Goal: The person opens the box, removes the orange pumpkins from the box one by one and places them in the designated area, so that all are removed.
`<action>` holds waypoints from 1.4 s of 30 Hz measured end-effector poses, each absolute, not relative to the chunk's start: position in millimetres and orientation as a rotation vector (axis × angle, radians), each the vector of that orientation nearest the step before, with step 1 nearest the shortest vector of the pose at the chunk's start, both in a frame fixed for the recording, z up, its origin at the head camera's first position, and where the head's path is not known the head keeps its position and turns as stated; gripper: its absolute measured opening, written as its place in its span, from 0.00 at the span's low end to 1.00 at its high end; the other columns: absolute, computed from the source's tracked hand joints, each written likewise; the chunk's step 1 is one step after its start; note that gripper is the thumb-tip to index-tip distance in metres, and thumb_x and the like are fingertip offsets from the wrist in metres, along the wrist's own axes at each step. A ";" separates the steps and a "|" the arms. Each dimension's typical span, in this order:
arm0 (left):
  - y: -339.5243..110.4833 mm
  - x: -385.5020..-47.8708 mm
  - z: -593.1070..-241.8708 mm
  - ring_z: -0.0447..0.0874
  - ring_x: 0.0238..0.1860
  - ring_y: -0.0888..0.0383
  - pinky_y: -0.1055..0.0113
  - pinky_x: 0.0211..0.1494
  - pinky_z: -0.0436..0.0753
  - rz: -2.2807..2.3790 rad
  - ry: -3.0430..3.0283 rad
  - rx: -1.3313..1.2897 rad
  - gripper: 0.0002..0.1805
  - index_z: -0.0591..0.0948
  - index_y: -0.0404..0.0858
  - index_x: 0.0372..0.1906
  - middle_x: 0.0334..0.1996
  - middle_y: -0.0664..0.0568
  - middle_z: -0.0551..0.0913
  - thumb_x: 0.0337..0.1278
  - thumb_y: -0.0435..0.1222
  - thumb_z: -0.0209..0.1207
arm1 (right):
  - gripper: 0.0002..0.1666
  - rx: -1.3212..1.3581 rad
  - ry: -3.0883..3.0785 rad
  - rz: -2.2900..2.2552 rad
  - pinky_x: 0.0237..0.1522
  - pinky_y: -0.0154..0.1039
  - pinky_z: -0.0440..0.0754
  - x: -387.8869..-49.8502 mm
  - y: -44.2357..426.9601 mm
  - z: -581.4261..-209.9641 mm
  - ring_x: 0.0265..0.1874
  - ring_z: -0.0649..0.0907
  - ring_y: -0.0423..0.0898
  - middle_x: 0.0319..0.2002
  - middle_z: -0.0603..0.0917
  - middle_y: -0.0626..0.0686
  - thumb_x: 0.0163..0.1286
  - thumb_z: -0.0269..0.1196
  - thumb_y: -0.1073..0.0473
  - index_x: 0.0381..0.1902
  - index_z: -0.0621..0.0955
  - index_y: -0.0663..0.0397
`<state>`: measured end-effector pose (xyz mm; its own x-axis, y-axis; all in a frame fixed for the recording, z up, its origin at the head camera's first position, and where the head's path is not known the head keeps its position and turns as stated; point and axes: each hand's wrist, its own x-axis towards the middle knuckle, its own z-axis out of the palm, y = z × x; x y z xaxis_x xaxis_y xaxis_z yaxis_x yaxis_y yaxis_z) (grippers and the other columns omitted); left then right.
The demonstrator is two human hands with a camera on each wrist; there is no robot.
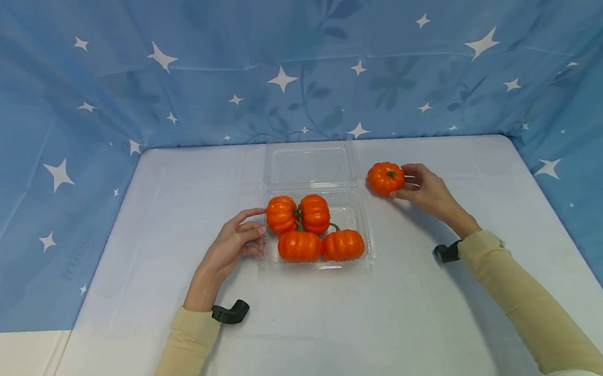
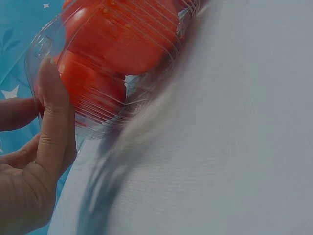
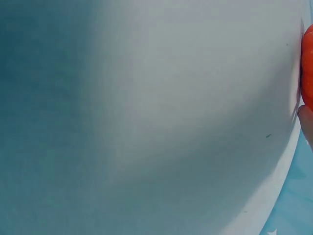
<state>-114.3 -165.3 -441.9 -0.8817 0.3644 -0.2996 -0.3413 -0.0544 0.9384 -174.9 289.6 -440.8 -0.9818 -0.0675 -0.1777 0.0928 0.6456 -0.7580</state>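
Observation:
A clear plastic clamshell box (image 1: 366, 224) lies with its lid (image 1: 310, 165) folded back. Several small orange pumpkins (image 1: 342, 245) with green stems sit in its tray, toward the left and front. My left hand (image 1: 236, 240) holds the box's left rim; in the left wrist view the thumb (image 2: 53, 98) presses its clear wall. Right of the lid, another orange pumpkin (image 1: 384, 177) is on the table, its stem facing up. My right hand (image 1: 429, 192) grips this pumpkin from its right side. Only a fingertip (image 3: 306, 122) and the pumpkin's edge (image 3: 307, 68) show in the right wrist view.
A white-covered table (image 1: 323, 334) carries everything. Blue curtain with white stars (image 1: 282, 78) hangs behind it and along both sides. A dark wrist camera (image 1: 230, 313) is strapped to the left wrist, another camera (image 1: 446, 253) to the right.

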 end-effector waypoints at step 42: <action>-164.3 -114.3 -443.4 0.77 0.25 0.57 0.66 0.29 0.85 1.973 1.772 0.006 0.28 0.65 0.39 0.75 0.34 0.49 0.81 0.74 0.30 0.54 | 0.36 -0.347 2.768 -1.264 0.63 0.62 0.79 -114.9 232.0 -389.0 0.57 0.80 0.62 0.64 0.76 0.64 0.67 0.73 0.58 0.66 0.71 0.65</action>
